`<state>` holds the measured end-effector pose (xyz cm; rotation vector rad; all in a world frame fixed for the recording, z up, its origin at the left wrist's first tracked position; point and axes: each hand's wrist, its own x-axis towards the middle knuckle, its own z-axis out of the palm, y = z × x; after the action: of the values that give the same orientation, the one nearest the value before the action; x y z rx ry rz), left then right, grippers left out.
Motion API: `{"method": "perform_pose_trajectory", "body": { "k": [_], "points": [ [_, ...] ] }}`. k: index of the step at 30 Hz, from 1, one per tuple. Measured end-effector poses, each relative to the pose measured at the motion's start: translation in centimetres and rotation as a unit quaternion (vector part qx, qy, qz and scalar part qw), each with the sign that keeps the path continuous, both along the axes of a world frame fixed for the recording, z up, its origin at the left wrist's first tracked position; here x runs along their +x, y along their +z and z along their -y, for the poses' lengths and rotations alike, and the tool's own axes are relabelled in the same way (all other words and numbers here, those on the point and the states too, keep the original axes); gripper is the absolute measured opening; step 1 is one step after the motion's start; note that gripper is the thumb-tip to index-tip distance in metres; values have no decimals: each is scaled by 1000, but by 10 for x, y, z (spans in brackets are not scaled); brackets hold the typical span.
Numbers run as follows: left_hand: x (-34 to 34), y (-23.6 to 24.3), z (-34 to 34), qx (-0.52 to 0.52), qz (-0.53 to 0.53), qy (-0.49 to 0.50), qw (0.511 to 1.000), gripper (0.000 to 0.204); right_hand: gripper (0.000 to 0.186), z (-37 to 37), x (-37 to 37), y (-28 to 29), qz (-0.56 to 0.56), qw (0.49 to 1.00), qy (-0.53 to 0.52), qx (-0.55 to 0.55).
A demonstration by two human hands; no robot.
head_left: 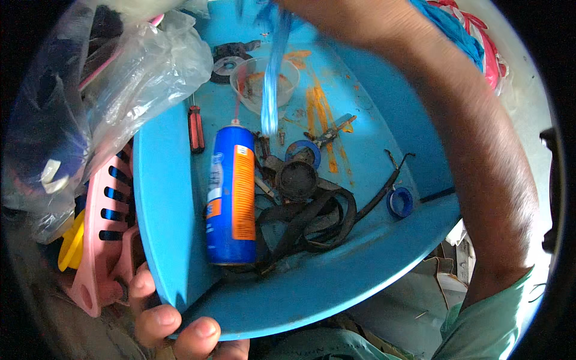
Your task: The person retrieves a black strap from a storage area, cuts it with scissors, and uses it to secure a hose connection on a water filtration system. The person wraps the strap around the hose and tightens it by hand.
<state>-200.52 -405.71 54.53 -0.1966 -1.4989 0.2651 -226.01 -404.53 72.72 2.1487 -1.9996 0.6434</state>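
My left hand (180,330) grips the near left corner of a blue plastic bin (336,309), its fingertips curled over the rim. My right arm reaches across the bin to the top edge, where my right hand (327,15) is cut off and its fingers do not show. Just below that hand, a shiny blue-and-silver strip (271,90) is smeared by motion. Inside the bin a blue and orange spray can (231,201) with a thin red straw leans near the left wall. Beside it lie a black cable (294,231) and a round dark cap (297,180).
A red-handled screwdriver (196,129), a clear plastic tub (264,84), pliers (336,129), and a blue ring (400,201) are also in the bin. A clear plastic bag (156,72) overhangs the left wall, above a pink slotted plastic piece (108,240).
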Motion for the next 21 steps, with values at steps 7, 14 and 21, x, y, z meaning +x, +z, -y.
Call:
{"method": "perform_pose_trajectory", "body": {
  "k": [7, 14, 21],
  "points": [
    [-6, 16, -9, -2, 40, 124, 991, 46, 48, -39, -7, -39, -131, 894, -18, 428],
    [-6, 18, -21, 44, 97, 145, 984, 40, 19, -28, -54, -41, 133, 979, -44, 150],
    [0, 20, -17, 25, 85, 110, 990, 41, 25, -17, -55, 3, 149, 963, -150, -167]
  ]
}}
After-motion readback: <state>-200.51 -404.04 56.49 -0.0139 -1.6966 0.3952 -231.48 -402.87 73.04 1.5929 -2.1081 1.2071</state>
